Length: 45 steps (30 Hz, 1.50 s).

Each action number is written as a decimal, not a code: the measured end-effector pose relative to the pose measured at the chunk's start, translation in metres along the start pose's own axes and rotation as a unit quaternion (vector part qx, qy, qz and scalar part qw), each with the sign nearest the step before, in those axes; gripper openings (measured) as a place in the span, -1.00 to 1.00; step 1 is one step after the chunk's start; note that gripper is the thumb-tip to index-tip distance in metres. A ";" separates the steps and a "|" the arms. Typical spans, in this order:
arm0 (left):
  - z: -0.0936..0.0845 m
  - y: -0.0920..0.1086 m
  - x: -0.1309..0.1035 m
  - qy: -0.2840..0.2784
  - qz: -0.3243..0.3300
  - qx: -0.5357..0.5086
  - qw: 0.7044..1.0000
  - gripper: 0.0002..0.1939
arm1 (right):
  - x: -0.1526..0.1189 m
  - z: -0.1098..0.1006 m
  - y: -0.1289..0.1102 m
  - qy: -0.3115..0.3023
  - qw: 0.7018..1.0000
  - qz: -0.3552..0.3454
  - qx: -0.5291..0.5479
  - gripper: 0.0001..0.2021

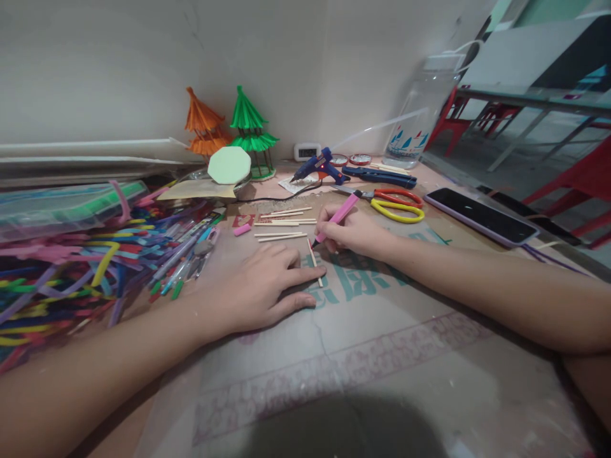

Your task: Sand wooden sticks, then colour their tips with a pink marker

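Observation:
My right hand (351, 229) is closed around a pink marker (346, 207), its dark tip pointing down near the top end of a thin wooden stick (316, 264). That end of the stick looks reddish. My left hand (267, 283) lies on the work surface with its fingers stretched out, and the index fingertip rests on the stick's lower part. Just beyond my left hand are several more wooden sticks (281, 235) in loose rows. A pink marker cap (242, 229) lies to the left of them.
Pipe cleaners (109, 248), pens (184, 254) and a plastic case (71, 207) crowd the left. Behind stand orange (204, 121) and green (248, 117) pagoda models, a glue gun (317, 166), scissors (398, 210), pliers (379, 176) and a bottle (415, 117). A phone (480, 215) lies right.

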<state>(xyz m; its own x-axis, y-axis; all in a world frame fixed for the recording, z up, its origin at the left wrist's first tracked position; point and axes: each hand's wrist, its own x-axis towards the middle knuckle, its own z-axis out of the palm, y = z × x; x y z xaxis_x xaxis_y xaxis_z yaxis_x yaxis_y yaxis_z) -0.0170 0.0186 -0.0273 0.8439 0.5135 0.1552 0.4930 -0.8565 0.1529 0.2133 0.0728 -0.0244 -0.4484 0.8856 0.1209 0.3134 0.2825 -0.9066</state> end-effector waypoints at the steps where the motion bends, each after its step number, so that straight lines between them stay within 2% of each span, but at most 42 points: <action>1: 0.000 0.000 0.000 0.000 -0.001 0.001 1.000 -0.46 | -0.001 0.000 0.001 -0.015 1.000 -0.008 0.003 -0.89; 4: 0.000 0.000 0.000 -0.002 -0.003 -0.001 1.000 -0.46 | -0.002 -0.001 0.002 -0.044 0.999 -0.027 0.006 -0.90; 10: 0.001 0.000 0.000 0.006 0.004 0.001 1.000 -0.46 | 0.001 0.002 0.001 0.030 0.999 -0.016 -0.017 -0.88; 14: 0.001 0.000 0.000 0.013 0.011 -0.001 1.000 -0.45 | 0.002 0.002 -0.001 0.038 0.998 -0.017 -0.039 -0.88; 23: 0.001 -0.001 0.000 -0.002 0.001 0.006 1.000 -0.44 | -0.003 -0.001 0.002 -0.045 0.998 -0.033 -0.002 -0.89; 32: 0.001 0.000 0.000 0.005 0.008 0.011 1.000 -0.45 | 0.001 0.002 0.002 0.042 0.997 -0.037 -0.051 -0.88; 41: 0.000 0.000 0.001 0.004 0.008 0.005 1.000 -0.43 | 0.002 0.003 -0.001 0.055 0.996 -0.009 -0.064 -0.87; 45: 0.001 0.000 0.001 0.002 0.003 0.005 1.000 -0.44 | 0.002 0.002 -0.002 0.033 0.999 -0.002 -0.034 -0.86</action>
<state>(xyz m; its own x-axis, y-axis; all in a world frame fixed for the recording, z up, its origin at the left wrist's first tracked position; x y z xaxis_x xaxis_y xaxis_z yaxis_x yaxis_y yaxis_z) -0.0163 0.0192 -0.0278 0.8461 0.5088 0.1590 0.4902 -0.8598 0.1428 0.2103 0.0730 -0.0235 -0.3935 0.9065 0.1531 0.3683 0.3080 -0.8772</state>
